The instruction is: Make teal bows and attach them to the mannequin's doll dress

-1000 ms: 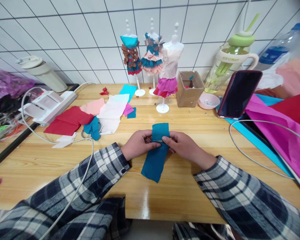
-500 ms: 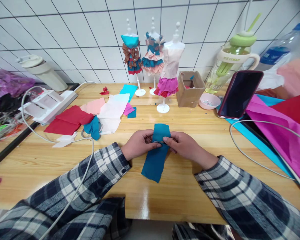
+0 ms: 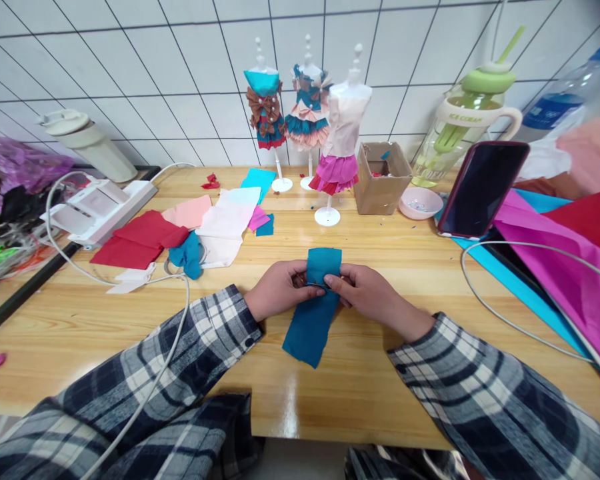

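A strip of teal crepe paper [image 3: 310, 327] is held just above the table, its long end hanging toward me and its short end standing up beyond my fingers. My left hand [image 3: 283, 288] pinches its left edge, thumb lying across the front. From the other side my right hand [image 3: 363, 290] grips it, thumb and fingertip pressed on the middle. A thin wire-like line crosses the strip between the two thumbs; what it is I cannot make out. The fingers behind the paper are mostly hidden.
Behind stand three small dress forms [image 3: 327, 215] in paper outfits, a cardboard box [image 3: 383, 190] and a pink bowl [image 3: 420, 203]. A propped phone [image 3: 483, 190] and coloured sheets [image 3: 560, 253] lie right. Left are red paper [image 3: 135, 243], a power strip [image 3: 97, 210] and a cable [image 3: 173, 347].
Both hands keep their hold on the teal strip. The right thumb has shifted slightly to the left, and the strip's upper end has tilted a little.
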The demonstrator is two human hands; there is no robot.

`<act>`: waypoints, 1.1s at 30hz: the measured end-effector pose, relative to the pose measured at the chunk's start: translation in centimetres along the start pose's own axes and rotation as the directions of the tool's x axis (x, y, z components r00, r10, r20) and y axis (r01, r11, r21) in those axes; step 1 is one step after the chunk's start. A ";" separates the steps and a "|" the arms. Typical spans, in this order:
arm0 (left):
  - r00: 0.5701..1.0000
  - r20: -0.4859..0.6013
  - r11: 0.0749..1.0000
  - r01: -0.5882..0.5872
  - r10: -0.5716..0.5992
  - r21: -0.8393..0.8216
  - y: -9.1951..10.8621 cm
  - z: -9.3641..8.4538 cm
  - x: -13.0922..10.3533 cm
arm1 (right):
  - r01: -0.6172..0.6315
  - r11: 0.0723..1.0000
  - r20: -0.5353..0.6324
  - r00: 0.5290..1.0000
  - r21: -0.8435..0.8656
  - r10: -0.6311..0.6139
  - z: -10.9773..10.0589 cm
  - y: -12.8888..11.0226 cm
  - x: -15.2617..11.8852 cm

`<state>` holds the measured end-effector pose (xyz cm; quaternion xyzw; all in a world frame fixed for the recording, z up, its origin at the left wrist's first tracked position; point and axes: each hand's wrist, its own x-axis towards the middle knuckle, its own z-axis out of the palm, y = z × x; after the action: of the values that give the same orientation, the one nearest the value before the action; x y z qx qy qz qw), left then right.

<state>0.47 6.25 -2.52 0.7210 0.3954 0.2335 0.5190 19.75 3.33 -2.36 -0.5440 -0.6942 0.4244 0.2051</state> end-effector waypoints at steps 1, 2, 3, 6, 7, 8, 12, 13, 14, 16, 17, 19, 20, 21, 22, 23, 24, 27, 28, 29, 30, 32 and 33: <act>1.000 -0.001 1.000 -0.004 0.004 0.003 0.0 0.0 0.0 | -0.004 1.000 -0.009 1.000 -0.010 0.004 0.1 0.0 0.0; 1.000 0.001 1.000 -0.008 0.008 0.003 0.1 0.0 0.0 | -0.011 1.000 -0.019 1.000 -0.017 0.010 0.1 0.0 0.0; 1.000 0.004 1.000 -0.013 0.013 0.000 0.1 0.0 0.0 | -0.018 1.000 -0.027 0.999 -0.024 0.017 0.2 0.0 0.0; 1.000 0.009 1.000 -0.012 0.012 -0.011 0.2 0.1 0.1 | -0.026 0.999 -0.040 0.999 -0.023 0.025 0.3 0.0 0.0; 1.000 0.009 1.000 -0.010 0.010 -0.015 0.1 0.1 0.1 | -0.022 1.000 -0.040 0.999 -0.016 0.021 0.3 0.0 0.1; 1.000 0.009 1.000 -0.008 0.008 -0.020 0.1 0.1 0.1 | -0.018 1.000 -0.038 0.999 -0.009 0.018 0.3 0.0 0.1; 1.000 0.012 0.999 0.000 0.000 -0.048 -0.1 0.1 0.0 | -0.021 1.000 -0.045 0.999 0.016 0.022 0.4 0.2 0.1; 1.000 0.015 0.999 0.002 -0.001 -0.053 -0.1 0.1 0.0 | -0.023 1.000 -0.048 0.999 0.018 0.024 0.4 0.2 0.1; 1.000 0.016 0.999 0.002 -0.002 -0.052 -0.1 0.1 0.0 | -0.025 0.999 -0.049 0.998 0.020 0.026 0.4 0.2 0.1; 1.000 0.013 1.000 0.000 0.000 -0.030 0.0 0.1 0.0 | -0.022 0.999 -0.047 0.999 0.023 0.023 0.4 0.3 0.2; 1.000 0.009 1.000 -0.002 0.002 -0.012 0.1 0.1 0.0 | -0.020 1.000 -0.045 0.999 0.024 0.021 0.4 0.3 0.2; 1.000 0.002 1.000 -0.009 0.009 0.016 0.2 0.1 0.0 | -0.016 1.000 -0.043 0.999 0.024 0.017 0.5 0.5 0.2; 1.000 0.002 1.000 -0.012 0.012 0.025 0.2 0.0 -0.1 | -0.014 1.000 -0.042 0.999 0.025 0.015 0.5 0.5 0.3; 1.000 0.002 0.999 -0.014 0.014 0.032 0.2 0.0 -0.1 | -0.011 1.000 -0.041 0.999 0.027 0.013 0.6 0.6 0.3; 1.000 0.002 0.999 -0.016 0.016 0.038 0.1 0.0 -0.1 | -0.009 1.000 -0.038 0.999 0.027 0.010 0.6 0.6 0.3; 1.000 0.004 0.999 -0.017 0.017 0.041 0.1 0.0 -0.1 | -0.005 1.000 -0.035 0.999 0.026 0.006 0.7 0.6 0.3; 1.000 0.007 0.999 -0.018 0.017 0.041 0.1 0.0 -0.1 | -0.003 1.000 -0.030 1.000 0.023 0.004 0.7 0.6 0.3; 1.000 0.016 1.000 -0.013 0.013 0.022 0.0 0.0 -0.1 | -0.002 1.000 -0.033 0.999 0.002 0.002 0.4 0.4 0.2; 1.000 0.018 1.000 -0.007 0.007 0.022 0.1 0.0 -0.1 | -0.003 1.000 -0.044 0.999 -0.003 0.003 0.2 0.4 0.1; 1.000 0.015 1.000 0.000 -0.001 0.027 0.1 0.0 -0.1 | -0.010 1.000 -0.059 0.998 -0.005 0.010 -0.1 0.3 0.1; 1.000 0.003 0.999 0.010 -0.010 0.037 0.1 0.0 -0.1 | -0.023 1.000 -0.071 0.997 -0.007 0.022 -0.5 0.3 0.1; 0.999 -0.046 0.998 0.024 -0.021 0.058 0.0 -0.3 -0.1 | -0.068 0.998 -0.082 0.994 -0.015 0.066 -1.5 0.5 -0.1; 0.997 -0.078 0.997 0.028 -0.023 0.067 -0.1 -0.6 -0.1 | -0.092 0.995 -0.080 0.993 -0.027 0.090 -2.0 0.6 -0.2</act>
<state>-0.08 6.50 -2.37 0.7235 0.4319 0.2410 0.4816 21.64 3.94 -1.73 -0.5945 -0.6663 0.4010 0.2045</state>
